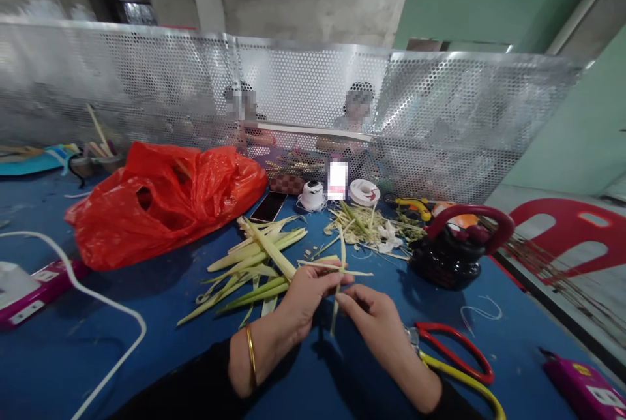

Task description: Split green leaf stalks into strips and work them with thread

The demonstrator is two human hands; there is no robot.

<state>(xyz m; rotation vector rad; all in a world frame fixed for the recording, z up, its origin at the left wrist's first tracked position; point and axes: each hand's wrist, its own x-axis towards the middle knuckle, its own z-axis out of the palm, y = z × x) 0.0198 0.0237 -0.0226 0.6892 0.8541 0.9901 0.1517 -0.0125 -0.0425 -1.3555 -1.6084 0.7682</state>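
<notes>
My left hand (309,293), with a gold bangle at the wrist, pinches crossed pale green leaf strips (342,250) between thumb and fingers. One strip runs upright and another lies across it. Close beside it, my right hand (375,321) is closed, thumb and fingertips at the lower part of the upright strip. Its curled fingers are partly hidden. To the left of my hands lies a loose pile of long pale green leaves (259,254). Scraps of cut leaf (359,224) are heaped beyond my hands.
A red plastic bag (171,201), phone (268,207), white thread spool (312,196) and ribbon roll (364,192) stand behind. At right are a black pot (447,260) with a dark red handle and red-and-yellow-handled scissors (462,358). A white cable (130,309) crosses the left. Perforated metal screen (303,74) borders the table.
</notes>
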